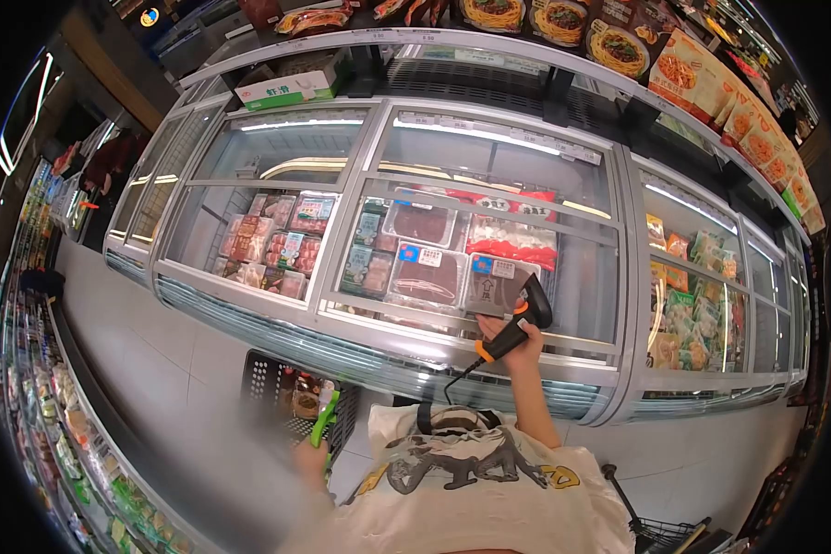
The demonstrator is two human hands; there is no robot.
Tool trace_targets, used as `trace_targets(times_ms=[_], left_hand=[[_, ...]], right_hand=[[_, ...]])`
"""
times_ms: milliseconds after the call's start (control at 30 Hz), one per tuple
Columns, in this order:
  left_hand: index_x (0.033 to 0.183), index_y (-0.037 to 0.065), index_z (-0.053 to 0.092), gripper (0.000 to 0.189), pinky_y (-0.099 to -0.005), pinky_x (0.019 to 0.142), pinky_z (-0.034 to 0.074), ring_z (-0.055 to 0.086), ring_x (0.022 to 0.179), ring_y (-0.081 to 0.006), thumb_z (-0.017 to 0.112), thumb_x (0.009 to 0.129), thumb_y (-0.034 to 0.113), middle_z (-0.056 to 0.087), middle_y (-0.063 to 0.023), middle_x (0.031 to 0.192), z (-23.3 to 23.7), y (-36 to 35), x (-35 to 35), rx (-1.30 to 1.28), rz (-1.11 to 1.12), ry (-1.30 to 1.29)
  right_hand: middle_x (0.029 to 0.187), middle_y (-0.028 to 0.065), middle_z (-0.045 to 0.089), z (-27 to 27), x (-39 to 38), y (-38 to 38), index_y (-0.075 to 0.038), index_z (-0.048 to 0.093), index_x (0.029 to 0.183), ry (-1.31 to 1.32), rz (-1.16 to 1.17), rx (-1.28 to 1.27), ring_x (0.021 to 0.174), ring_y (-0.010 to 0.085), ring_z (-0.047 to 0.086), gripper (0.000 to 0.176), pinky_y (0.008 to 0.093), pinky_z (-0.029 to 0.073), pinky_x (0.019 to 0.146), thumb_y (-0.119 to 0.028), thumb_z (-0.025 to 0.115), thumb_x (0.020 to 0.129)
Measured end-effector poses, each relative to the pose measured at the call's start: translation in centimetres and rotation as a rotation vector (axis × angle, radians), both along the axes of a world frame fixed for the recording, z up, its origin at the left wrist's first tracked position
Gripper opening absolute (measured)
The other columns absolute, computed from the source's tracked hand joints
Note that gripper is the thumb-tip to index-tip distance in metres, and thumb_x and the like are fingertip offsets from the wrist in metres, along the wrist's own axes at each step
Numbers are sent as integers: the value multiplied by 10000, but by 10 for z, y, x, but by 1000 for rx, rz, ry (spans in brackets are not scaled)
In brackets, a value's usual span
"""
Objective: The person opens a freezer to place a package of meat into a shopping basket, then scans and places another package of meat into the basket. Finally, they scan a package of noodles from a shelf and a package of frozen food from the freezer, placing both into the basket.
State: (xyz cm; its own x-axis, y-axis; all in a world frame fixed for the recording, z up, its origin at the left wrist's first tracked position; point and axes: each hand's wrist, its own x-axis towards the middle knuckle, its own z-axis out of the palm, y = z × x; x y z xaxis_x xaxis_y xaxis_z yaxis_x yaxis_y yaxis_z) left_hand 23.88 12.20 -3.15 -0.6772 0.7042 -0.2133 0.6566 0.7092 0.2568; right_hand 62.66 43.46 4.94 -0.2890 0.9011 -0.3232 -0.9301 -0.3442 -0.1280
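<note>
My right hand (521,347) is wrapped round a black and orange barcode scanner (535,303), held over the front edge of a glass-topped freezer (475,343). A cord runs from the scanner's lower end toward my waist. Beyond the scanner lies a dark tray pack with a white label (492,266), beside another labelled tray pack (427,275) and red-and-white bags (512,242). Down at my left side, my left hand (311,459) grips the green handle (324,421) of a black perforated shopping basket (264,377). A packaged item (307,399) sits in the basket.
More packed meat (286,249) lies in the left freezer section, and bagged frozen food (697,314) in the right one. A shelf above holds printed food boxes (683,74) and a white-green carton (286,90). Stocked shelves (74,434) line the left. A wire basket (665,533) is behind me.
</note>
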Motion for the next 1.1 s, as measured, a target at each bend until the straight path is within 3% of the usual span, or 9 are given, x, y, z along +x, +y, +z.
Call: trace_targets(times_ms=[200,333,433,500,567,733,833,1033,1100], left_hand=[[684,20,577,250,-421,587,433,564,652,-348,558,615,259,566,-186,634,17,11,11,-71,96,-125],[683,15,579,240,-419,593,436,563,643,-346,551,623,246,565,-187,636,14,12,7,-71,59,-118],[682,17,583,232,-411,590,439,565,644,-345,552,626,240,563,-190,635,15,15,4,-157,75,-141],[683,18,583,216,-407,586,440,565,647,-345,554,630,225,563,-192,637,22,19,3,-195,57,-172],[680,22,582,199,-408,583,439,564,645,-346,553,634,213,563,-191,632,20,20,0,-175,39,-199],[672,40,570,232,-416,574,435,560,650,-355,579,694,271,563,-193,641,6,10,-7,-136,-2,-187],[706,42,572,223,-416,574,433,559,655,-355,578,701,265,561,-198,650,7,9,-6,-103,-14,-188],[734,48,571,217,-422,586,425,550,683,-365,541,735,263,573,-181,677,10,7,-9,-152,-28,-245],[731,46,568,222,-420,580,423,551,686,-364,537,738,265,572,-183,679,6,10,-10,-187,-29,-243]], right_hand=[[1191,396,250,-8,-1,48,211,181,1151,-110,-17,141,1137,481,279,755,483,215,990,-171,517,593],[1181,377,283,-25,2,90,230,173,1134,-91,6,112,1129,469,299,740,497,239,975,-150,498,588],[1160,283,366,-32,4,116,-31,308,1207,-83,38,113,1071,432,386,654,500,278,939,-116,492,586],[1191,335,323,-25,-2,130,47,312,1190,-312,-8,173,1103,441,355,656,505,262,946,-212,492,616],[1116,297,403,-7,-8,142,-67,376,1167,-321,-54,225,1062,419,405,563,509,288,932,-145,490,622],[1025,206,470,-16,-4,178,-71,389,1172,-346,42,271,1058,344,438,584,477,322,918,-84,500,599],[1091,271,426,-20,-4,182,-51,399,1156,-324,30,331,1073,398,406,563,491,301,936,-94,497,602],[1173,237,397,-28,-12,165,-97,420,1138,-264,-6,333,1121,319,389,520,510,261,952,-100,507,626],[1221,246,347,11,-19,139,-104,398,1158,-213,22,416,1102,302,417,524,489,337,909,-114,509,646]])
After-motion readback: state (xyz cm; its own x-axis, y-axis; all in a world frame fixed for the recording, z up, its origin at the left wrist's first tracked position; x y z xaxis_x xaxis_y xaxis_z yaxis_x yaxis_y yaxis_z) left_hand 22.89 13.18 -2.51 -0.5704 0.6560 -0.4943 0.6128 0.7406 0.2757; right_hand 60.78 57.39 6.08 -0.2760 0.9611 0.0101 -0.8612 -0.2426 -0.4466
